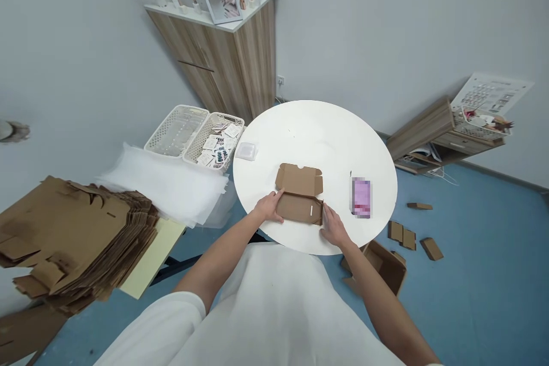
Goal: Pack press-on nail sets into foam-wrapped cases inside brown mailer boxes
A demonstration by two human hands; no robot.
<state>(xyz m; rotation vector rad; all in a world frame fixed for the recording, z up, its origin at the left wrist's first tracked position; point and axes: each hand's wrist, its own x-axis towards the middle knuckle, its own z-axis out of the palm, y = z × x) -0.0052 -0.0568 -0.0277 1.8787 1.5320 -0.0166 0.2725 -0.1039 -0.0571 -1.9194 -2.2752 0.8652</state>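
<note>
A small brown cardboard box [295, 209] lies on the round white table [317, 131] in front of me, its tuck-flap lid folded open away from me. The side walls stand partly up, and a short white strip shows near the right end of its floor. My left hand [270, 207] grips the left end, with the thumb on the near side and fingers on the far side. At the right end, my right hand [334, 229] holds the side wall, fingers along its outside. Part of each grip is hidden.
On the table are a pixelated purple item [361, 198] and a clear plastic case [246, 151]. Stacked flat cardboard [86, 229], white sheets [171, 183] and a basket of cards [218, 143] are at left. Small boxes [431, 249] and a large carton [381, 269] are on the floor at right.
</note>
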